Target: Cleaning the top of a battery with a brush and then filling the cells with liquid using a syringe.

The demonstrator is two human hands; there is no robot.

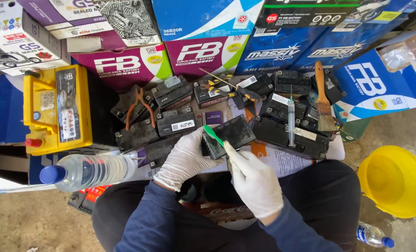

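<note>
Head view, looking down on a seated person's lap: a small black box-shaped battery [226,135] is held tilted over a paper-covered work surface [282,161], its long axis running from lower left to upper right, upper face toward the camera. The left hand in a white glove [184,161] has its fingers curled around the battery's left end. The right hand in a white glove [254,182] pinches a slim green-tipped tool [213,135], which points up and left onto the battery's near edge. The step in hand appears to be working at the battery's top with the tool; it likely calls for a firm hold and a fine tip placement. Around it lie more black batteries, a clear plastic syringe [291,121], a wooden-handled paintbrush [323,100], orange-handled pliers [135,109], a yellow car battery [58,109], a clear water bottle with a blue cap [89,170] and a yellow plastic funnel [394,179]
</note>
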